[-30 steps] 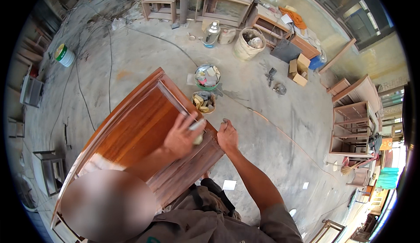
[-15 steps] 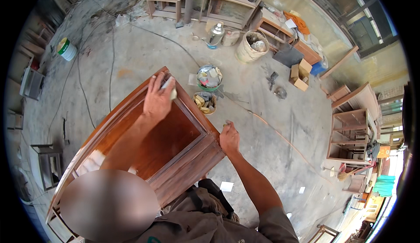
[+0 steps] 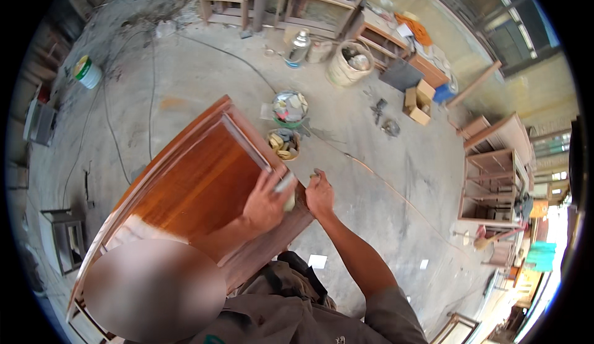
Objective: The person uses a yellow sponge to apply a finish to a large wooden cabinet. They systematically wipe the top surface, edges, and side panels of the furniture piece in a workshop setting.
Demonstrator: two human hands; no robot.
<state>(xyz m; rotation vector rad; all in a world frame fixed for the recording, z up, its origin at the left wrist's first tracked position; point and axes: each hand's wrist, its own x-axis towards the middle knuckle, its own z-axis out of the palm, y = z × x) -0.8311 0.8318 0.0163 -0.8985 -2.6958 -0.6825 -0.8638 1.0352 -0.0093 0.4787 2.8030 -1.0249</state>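
The left hand point(image 3: 265, 203) lies on the wooden door point(image 3: 198, 189), near its right edge, fingers curled around a small pale pad point(image 3: 286, 190) that it presses onto the raised frame (whether cloth or sanding block cannot be told). The right hand point(image 3: 320, 193) sits just beside it, closed over the door's right edge, gripping the wood itself and nothing else. The two hands are close together, the pad between them.

The door is a reddish-brown panel with a glossy sunken centre and a paler moulded border; it lies flat and tilted across the view, from the lower left up toward the middle, above the concrete floor point(image 3: 383, 177).

Just past the door's far corner stand two small tubs: a bowl point(image 3: 284, 144) with yellowish contents, and behind it a green basin point(image 3: 289, 107) full of scraps. A thin cable point(image 3: 383, 183) runs across the floor to the right of the hands. Farther off are a metal canister point(image 3: 297, 48), a large pale bucket point(image 3: 344, 64), a cardboard box point(image 3: 419, 101), and a white pail point(image 3: 87, 71) at the far left. Bare wooden shelf units point(image 3: 495, 177) stand at the right.
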